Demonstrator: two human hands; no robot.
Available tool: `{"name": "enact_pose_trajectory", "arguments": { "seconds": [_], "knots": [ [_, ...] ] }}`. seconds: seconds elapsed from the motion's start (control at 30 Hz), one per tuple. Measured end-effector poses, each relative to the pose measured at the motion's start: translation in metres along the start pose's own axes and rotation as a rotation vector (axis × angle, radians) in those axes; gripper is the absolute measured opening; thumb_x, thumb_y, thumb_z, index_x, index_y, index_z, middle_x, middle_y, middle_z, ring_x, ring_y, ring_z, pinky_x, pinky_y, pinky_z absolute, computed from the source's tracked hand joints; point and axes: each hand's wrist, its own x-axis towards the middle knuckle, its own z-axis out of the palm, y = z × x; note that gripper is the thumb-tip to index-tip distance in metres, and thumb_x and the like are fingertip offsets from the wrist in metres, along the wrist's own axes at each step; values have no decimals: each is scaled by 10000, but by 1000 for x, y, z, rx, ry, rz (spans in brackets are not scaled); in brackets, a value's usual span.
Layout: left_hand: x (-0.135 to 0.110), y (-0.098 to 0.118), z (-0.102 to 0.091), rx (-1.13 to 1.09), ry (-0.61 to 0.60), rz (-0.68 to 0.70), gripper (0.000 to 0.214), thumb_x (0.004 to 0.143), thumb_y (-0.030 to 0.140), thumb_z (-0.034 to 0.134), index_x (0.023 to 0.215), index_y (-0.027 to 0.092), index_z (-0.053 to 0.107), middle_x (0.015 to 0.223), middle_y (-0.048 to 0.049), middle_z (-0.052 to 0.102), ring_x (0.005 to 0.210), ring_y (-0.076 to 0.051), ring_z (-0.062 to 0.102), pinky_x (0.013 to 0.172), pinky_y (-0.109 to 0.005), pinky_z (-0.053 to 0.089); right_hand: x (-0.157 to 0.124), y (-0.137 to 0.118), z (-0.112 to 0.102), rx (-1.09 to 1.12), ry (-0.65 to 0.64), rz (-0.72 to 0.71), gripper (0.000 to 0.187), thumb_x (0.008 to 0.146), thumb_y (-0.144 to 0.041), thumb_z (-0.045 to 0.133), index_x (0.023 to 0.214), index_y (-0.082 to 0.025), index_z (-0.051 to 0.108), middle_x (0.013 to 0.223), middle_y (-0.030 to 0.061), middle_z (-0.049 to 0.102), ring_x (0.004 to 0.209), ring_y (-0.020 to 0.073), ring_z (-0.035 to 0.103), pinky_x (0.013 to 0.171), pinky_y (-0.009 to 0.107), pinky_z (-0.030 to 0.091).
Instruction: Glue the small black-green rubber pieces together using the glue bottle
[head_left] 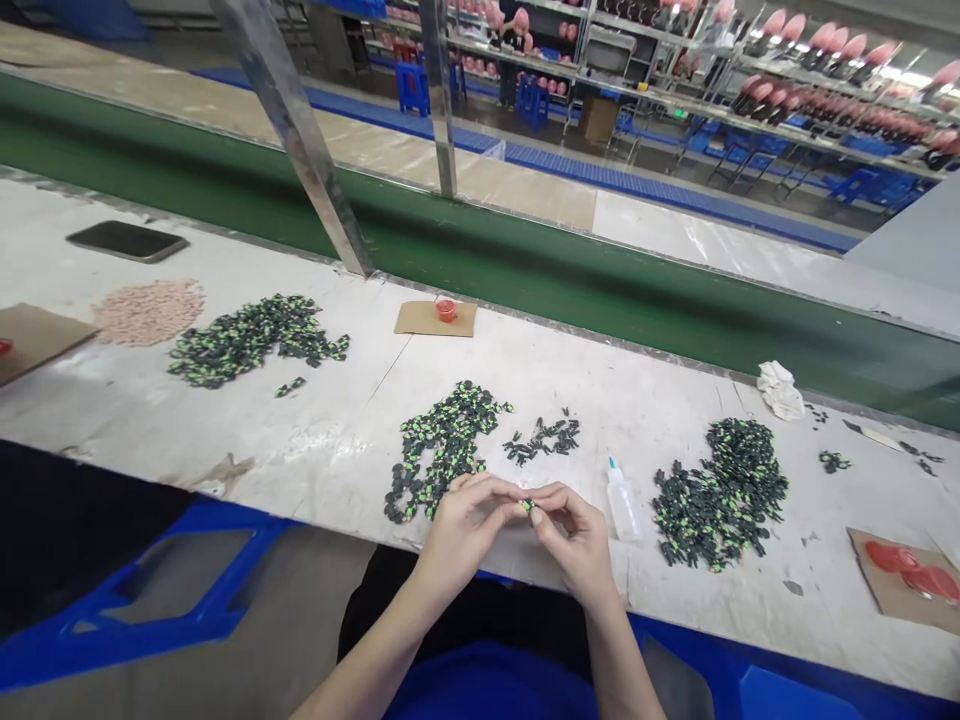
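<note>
Across the room, shelves [817,137] carried rows of pink rounded shapes [853,47], blue stools [411,90] stood farther left, and a green strip [525,250] ran along the far side of my long white worktop [315,440]. Front and centre, both hands met at the near edge: left grip [469,515] and right grip [576,535], thumbs and fingertips pinching one small green-and-black piece [527,505] from either side. There it was, held between them, partly covered by my fingers. Just beyond the left grip spread the middle heap [454,425] of the same colours, with a loose scatter of dark bits [544,440] to its right. Near the right grip, a clear bottle [624,505] showed its blue tip; standing or lying, I couldn't tell. Farther right, another big heap [727,490]! Behind it, a crumpled white tissue [780,390]. Out left, a third heap [251,340] lay beside pale pink pieces [150,312], a dark phone [127,240] just beyond.
</note>
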Motion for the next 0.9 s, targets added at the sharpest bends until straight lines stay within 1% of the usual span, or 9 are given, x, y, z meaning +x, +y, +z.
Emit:
{"name": "enact_pose_trajectory", "arguments": {
  "seconds": [0.1,0.23,0.4,0.5,0.63,0.73,0.8,0.83,0.9],
  "knots": [
    [2,2,-4,109,-8,81,176,866,290,594,764,269,736,743,-2,722,784,-198,644,839,-394,413,-2,3,4,48,92,56,208,812,-374,647,707,-196,633,868,76,721,796,185,684,681,286,564],
    [2,-3,-7,168,-28,109,176,886,272,572,881,310,744,821,1,739,853,-210,627,861,-410,390,-1,7,6,90,139,116,252,784,-432,670,721,-190,651,856,77,725,707,174,666,601,276,557],
    [-2,-16,-13,181,110,60,144,846,313,623,938,294,732,851,-22,737,883,-221,630,840,-389,432,-1,9,7,97,194,146,282,749,-468,688,748,-189,656,815,69,722,590,142,621,530,264,543],
    [-3,-22,-23,252,202,59,147,840,358,620,912,292,730,870,-29,737,889,-231,629,844,-403,427,-3,9,1,17,278,131,278,746,-464,683,750,-187,662,835,79,727,614,151,630,540,270,540],
    [-3,-28,-35,399,268,70,113,829,339,637,905,323,719,913,-17,740,926,-257,621,904,-465,344,-7,5,-29,-226,480,36,261,760,-442,651,789,-184,682,866,92,731,746,206,663,661,330,548],
    [-2,-33,-37,480,246,114,124,821,290,650,921,328,712,917,-18,737,966,-279,602,908,-484,301,-10,-2,-60,-563,709,17,290,778,-446,612,841,-174,692,893,109,719,740,228,644,738,389,515],
    [-2,-36,-34,520,219,164,122,823,276,647,919,318,709,920,-28,735,1007,-295,578,903,-486,287,-11,-5,-74,-768,824,-1,345,800,-473,581,879,-157,695,969,144,703,835,269,629,812,434,479],
    [-1,-37,-31,539,206,188,113,829,272,641,910,311,709,928,-35,733,1029,-304,564,900,-487,284,-12,-6,-78,-852,852,-26,377,813,-490,566,902,-148,696,1005,159,692,895,289,612,847,453,458],
    [1,-38,-25,577,185,220,103,843,261,621,887,295,708,944,-49,728,1069,-320,534,893,-490,280,-13,-3,-78,-980,836,-95,437,828,-530,550,946,-134,694,1047,178,672,983,319,560,891,480,419]
  ]
}}
